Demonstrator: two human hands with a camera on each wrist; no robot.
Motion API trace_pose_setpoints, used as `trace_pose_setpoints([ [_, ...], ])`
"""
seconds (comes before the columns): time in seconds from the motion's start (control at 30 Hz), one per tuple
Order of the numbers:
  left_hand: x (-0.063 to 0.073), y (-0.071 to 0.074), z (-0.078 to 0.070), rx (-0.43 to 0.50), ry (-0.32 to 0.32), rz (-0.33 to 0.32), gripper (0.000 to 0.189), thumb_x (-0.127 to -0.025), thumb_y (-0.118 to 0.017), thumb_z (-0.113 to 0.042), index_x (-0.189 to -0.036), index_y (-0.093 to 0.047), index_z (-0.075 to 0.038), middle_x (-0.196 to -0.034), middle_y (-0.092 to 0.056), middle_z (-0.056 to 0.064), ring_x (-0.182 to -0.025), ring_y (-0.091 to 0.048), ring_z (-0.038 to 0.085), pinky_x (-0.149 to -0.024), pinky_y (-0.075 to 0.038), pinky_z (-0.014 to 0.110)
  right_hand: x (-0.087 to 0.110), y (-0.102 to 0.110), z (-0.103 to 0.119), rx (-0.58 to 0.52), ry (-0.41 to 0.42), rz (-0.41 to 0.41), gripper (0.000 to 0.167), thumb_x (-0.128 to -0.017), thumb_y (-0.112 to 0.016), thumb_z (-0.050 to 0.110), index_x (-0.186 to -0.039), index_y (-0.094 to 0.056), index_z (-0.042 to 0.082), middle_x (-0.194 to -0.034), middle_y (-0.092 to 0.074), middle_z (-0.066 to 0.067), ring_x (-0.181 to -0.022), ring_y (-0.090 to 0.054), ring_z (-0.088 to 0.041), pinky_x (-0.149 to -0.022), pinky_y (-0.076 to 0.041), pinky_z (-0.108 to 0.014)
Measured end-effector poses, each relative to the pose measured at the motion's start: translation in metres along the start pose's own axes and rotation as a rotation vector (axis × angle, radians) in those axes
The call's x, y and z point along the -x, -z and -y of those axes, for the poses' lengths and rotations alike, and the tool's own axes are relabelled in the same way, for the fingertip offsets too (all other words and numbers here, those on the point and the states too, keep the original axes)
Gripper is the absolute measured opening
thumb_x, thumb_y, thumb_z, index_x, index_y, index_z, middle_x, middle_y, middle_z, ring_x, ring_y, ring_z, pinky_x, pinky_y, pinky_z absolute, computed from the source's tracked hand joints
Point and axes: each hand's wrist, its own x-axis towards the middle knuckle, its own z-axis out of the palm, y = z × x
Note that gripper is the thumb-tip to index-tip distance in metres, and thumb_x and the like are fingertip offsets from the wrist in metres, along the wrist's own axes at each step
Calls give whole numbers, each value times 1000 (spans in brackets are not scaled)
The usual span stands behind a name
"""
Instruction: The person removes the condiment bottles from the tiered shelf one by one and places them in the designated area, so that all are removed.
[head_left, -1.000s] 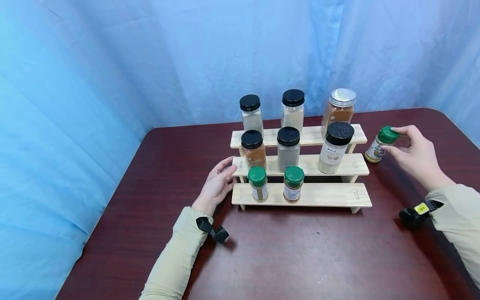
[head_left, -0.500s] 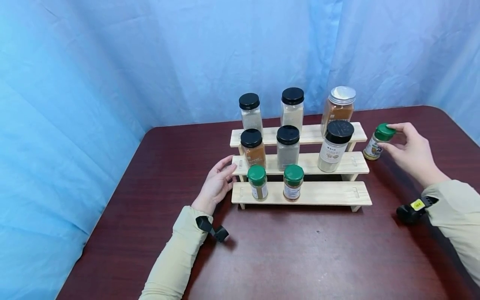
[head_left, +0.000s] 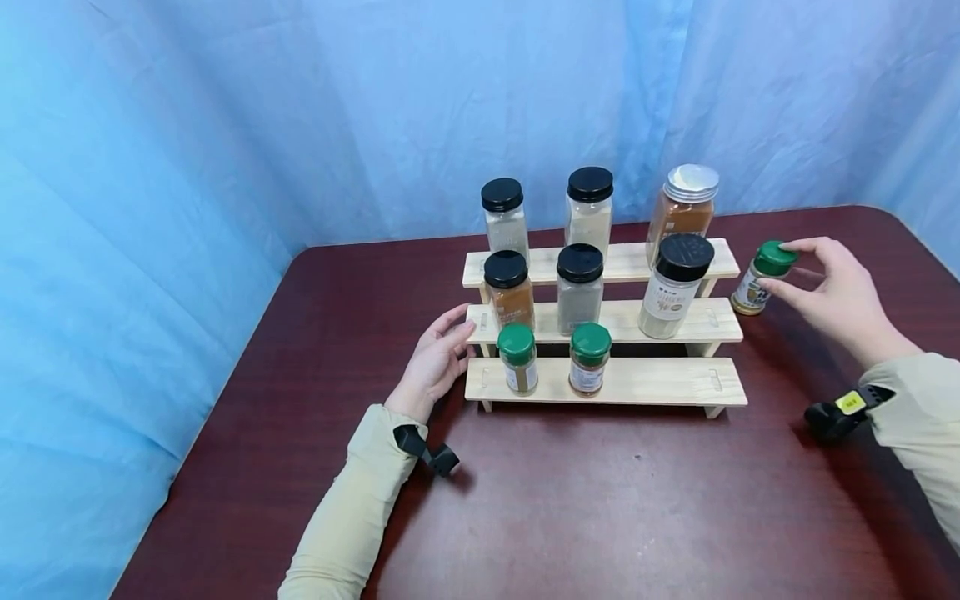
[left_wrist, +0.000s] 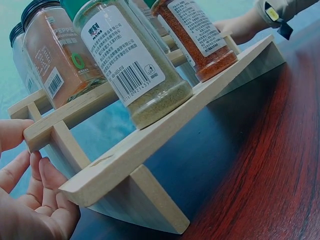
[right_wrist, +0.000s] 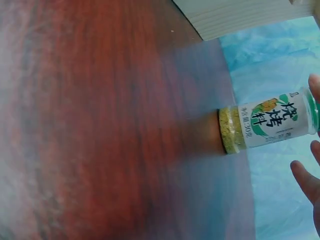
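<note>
A three-tier wooden spice rack (head_left: 652, 380) stands on the dark red table. At its left end my left hand (head_left: 438, 360) holds the end of the middle shelf, thumb and fingers around the board tip in the left wrist view. Right of the rack, a small spice jar (right_wrist: 272, 120) with a green cap, white label and yellowish powder is upright at the table. My right hand (head_left: 843, 300) pinches it at the cap between thumb and fingers. Two green-capped jars, a greenish one (left_wrist: 131, 65) and a red one (left_wrist: 197, 37), stand on the front shelf.
The middle shelf bears an orange jar (head_left: 513, 305), a grey jar (head_left: 580, 305) and a white-labelled shaker (head_left: 666, 302). Two black-lidded jars and a silver-lidded jar (head_left: 682, 215) stand on the top shelf. Blue curtain (head_left: 420, 108) hangs behind the table.
The head view has shifted slightly. Both hands, the rack and the green-capped jar at my right hand keep nearly the same places.
</note>
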Motion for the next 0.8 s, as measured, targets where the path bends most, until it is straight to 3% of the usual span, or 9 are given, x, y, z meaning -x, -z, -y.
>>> trace_pose_setpoints([
  [0.13, 0, 0, 0, 5, 3, 2, 47, -98, -47, -4, -143, -36, -5, -87, -59, -7, -62, -51, 1, -60, -40, 17, 0, 6, 6, 28, 5, -47, 51, -84, -72, 23, -124, -50, 0, -115, -43, 10, -103, -45, 8, -83, -34, 3],
  [0.2, 0, 0, 0, 2, 0, 4, 47, -98, -47, -4, -143, -35, -5, -88, -59, -8, -63, -51, 1, -60, -40, 17, 1, 10, 9, 17, -10, -77, 51, -84, -72, 24, -125, -51, 1, -113, -40, 19, -100, -39, 17, -90, -35, -1],
  [0.3, 0, 0, 0, 0, 3, 1, 47, -98, -47, -4, -143, -35, -5, -88, -58, -8, -63, -51, 2, -60, -40, 17, 2, 16, 12, -33, -48, -114, 46, -85, -70, 24, -126, -53, 13, -110, -38, 27, -100, -38, 19, -95, -37, -6],
  [0.43, 0, 0, 1, 4, 10, -3, 47, -98, -47, -4, -143, -35, -5, -89, -57, -7, -63, -50, 2, -61, -40, 17, 6, 27, 25, -137, -66, -154, 44, -87, -67, 19, -126, -51, 32, -112, -42, 28, -98, -43, 17, -95, -38, -6],
  [0.53, 0, 0, 0, 9, 7, 0, 47, -98, -46, -4, -143, -35, -4, -88, -57, -7, -62, -50, 1, -60, -39, 17, 10, 33, 39, -198, -37, -182, 44, -88, -66, 13, -126, -51, 32, -114, -46, 26, -98, -46, 15, -93, -38, -5],
  [0.8, 0, -1, -1, 14, 9, 4, 48, -98, -46, -3, -144, -34, -4, -88, -56, -7, -62, -49, 1, -60, -39, 17, 18, 40, 60, -335, 21, -207, 42, -88, -62, 2, -127, -55, 16, -116, -52, 20, -103, -51, 6, -81, -38, -1],
])
